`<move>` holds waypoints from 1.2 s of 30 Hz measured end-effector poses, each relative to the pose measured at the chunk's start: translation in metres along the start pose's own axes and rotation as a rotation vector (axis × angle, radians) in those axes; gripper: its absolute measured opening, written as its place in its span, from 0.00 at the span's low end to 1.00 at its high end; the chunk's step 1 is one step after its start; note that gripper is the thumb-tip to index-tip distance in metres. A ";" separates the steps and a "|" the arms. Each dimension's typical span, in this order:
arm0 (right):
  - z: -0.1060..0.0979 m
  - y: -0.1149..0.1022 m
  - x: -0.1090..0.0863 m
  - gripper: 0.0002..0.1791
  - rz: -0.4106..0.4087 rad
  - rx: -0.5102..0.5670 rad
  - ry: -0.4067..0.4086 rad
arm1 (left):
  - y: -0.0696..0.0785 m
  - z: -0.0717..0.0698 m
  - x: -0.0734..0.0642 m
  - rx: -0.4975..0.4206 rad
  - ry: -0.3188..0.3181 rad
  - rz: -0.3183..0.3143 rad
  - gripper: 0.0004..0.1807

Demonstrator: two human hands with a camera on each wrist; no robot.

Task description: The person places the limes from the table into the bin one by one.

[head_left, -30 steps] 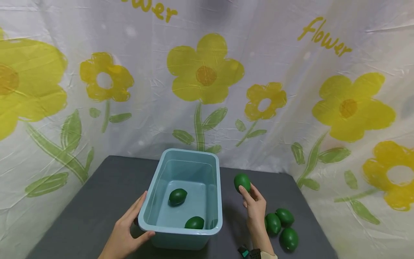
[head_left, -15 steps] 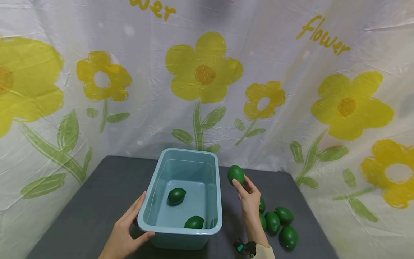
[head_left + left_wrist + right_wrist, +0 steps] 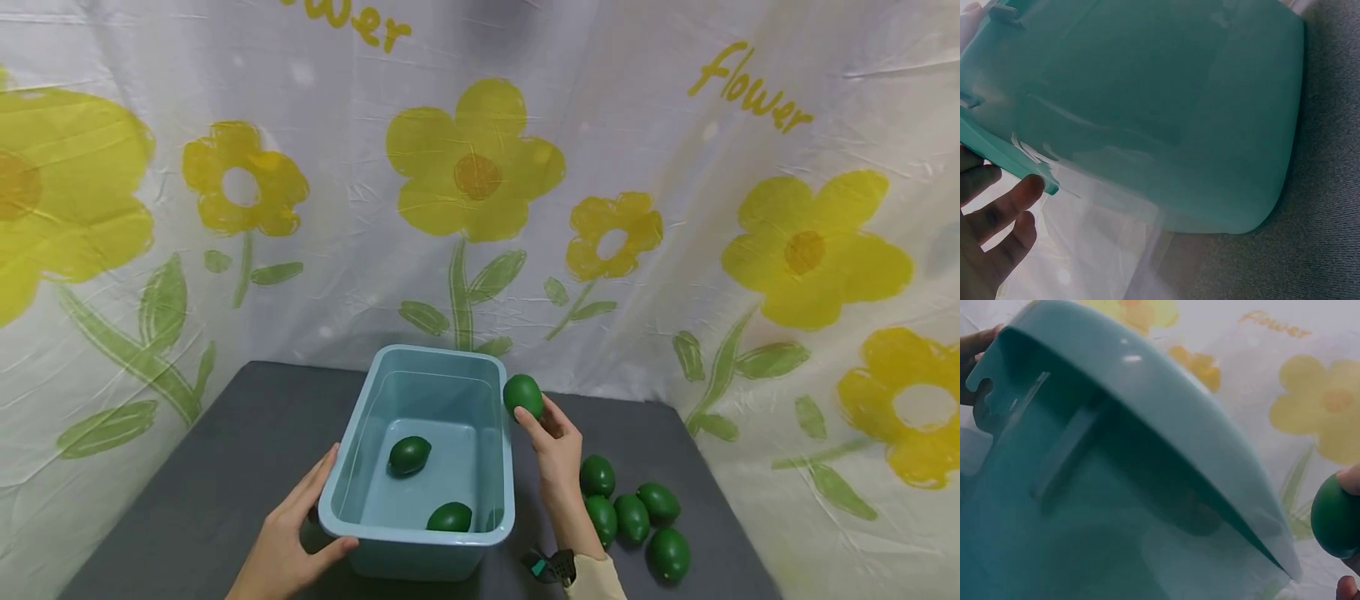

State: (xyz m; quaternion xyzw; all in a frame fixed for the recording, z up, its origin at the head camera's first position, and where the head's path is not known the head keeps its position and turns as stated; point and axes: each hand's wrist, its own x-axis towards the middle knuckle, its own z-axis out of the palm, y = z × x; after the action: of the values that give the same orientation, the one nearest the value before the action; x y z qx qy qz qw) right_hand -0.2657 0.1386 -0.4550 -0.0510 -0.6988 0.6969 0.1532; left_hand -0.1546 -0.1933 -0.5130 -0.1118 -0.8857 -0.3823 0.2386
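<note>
A pale blue-green plastic bin (image 3: 420, 557) stands mid-table. Inside it lie one lime (image 3: 409, 456) on the floor and a second lime (image 3: 450, 517) by the near wall. My left hand (image 3: 285, 537) rests on the bin's near left corner, fingers along the left side and thumb at the front rim. In the left wrist view, the fingers (image 3: 1007, 212) touch the rim's edge. Thumb and fingers of my right hand (image 3: 558, 454) hold a green lime (image 3: 522, 396) just beside the right rim. The right wrist view shows this lime (image 3: 1334, 519) at its right edge.
Several loose limes (image 3: 632, 517) lie clustered on the dark grey tabletop (image 3: 225, 467), right of my right forearm. A white curtain (image 3: 337, 250) with printed yellow flowers hangs behind the table and along its sides.
My right hand has carried its lime leftward and slightly up to the bin's right rim, uncovering more of the loose limes. The left hand and bin stay put.
</note>
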 end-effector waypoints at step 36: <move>0.013 0.002 0.017 0.33 -0.308 -0.324 -0.109 | -0.003 0.001 -0.001 -0.058 0.018 0.029 0.62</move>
State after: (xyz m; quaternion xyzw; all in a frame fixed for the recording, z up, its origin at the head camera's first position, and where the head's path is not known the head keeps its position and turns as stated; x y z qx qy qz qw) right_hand -0.2857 0.1312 -0.4539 0.0703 -0.8084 0.5455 0.2096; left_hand -0.1552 -0.1942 -0.5157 -0.1282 -0.8702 -0.4054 0.2489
